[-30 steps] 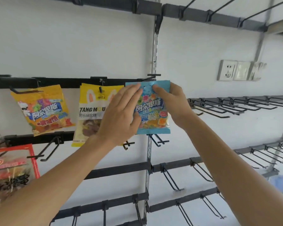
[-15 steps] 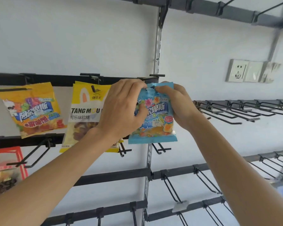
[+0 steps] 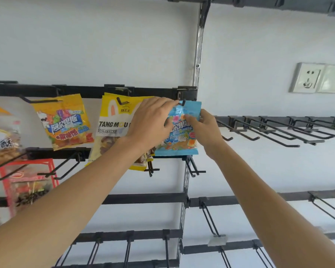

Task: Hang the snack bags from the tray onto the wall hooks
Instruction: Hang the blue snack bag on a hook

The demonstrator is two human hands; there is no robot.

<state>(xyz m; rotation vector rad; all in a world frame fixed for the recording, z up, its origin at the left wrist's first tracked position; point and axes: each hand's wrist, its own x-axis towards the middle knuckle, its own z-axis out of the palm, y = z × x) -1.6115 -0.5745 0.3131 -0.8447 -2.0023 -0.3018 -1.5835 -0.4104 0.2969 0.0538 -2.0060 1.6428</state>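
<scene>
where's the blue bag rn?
Head view, centre: blue bag is gripped between left hand and right hand, at a hook just right of the yellow TANGMOU bag.

The blue bag [image 3: 182, 132] bore bright candy prints; beside it hung a yellow bag [image 3: 114, 120], an orange bag [image 3: 66, 122], black hooks [image 3: 269, 132].

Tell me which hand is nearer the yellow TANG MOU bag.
Left. The left hand overlaps the yellow TANG MOU bag; the right hand is beyond the blue snack bag.
</scene>
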